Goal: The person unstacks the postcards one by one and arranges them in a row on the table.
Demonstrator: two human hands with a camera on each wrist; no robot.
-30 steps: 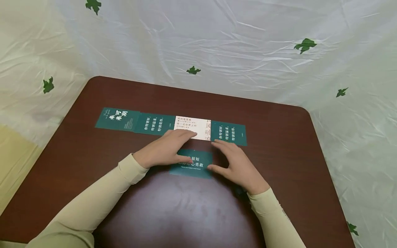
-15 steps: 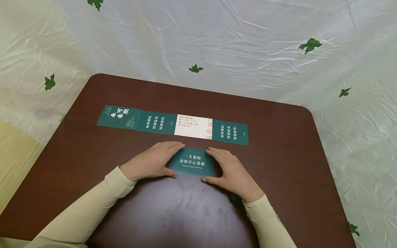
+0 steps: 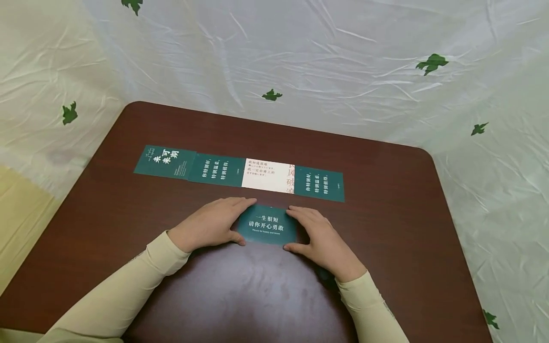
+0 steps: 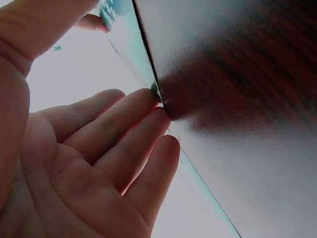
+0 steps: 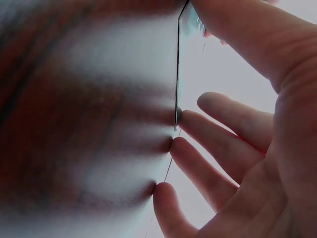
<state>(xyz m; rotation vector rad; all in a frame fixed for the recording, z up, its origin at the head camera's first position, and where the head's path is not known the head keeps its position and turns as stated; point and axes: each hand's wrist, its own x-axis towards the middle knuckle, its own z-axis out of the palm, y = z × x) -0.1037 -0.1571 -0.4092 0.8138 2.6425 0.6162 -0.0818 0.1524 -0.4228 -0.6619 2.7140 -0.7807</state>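
A teal postcard (image 3: 267, 225) with white lettering lies flat on the brown table between my hands. At its left side is my left hand (image 3: 208, 224), the index finger at the far corner and the thumb near the close one. My right hand (image 3: 328, 243) flanks the other side in much the same pose. Fingers of both hands are extended and spread. In the left wrist view, fingertips rest on the tabletop by the teal card (image 4: 130, 39). The right wrist view shows fingertips (image 5: 179, 146) on the table near the card's edge, with the card seen edge-on.
Behind the hands runs a row of postcards: a teal one (image 3: 165, 162) at the left, another teal one (image 3: 216, 170), a cream one (image 3: 269, 175) and a teal one (image 3: 319, 183) at the right. White cloth with green leaf shapes hangs beyond the table edge (image 3: 274, 125).
A second ago my left hand reached over the cream postcard and partly covered the near teal one. It has drawn back to that card's left side; my right hand came slightly closer to me.
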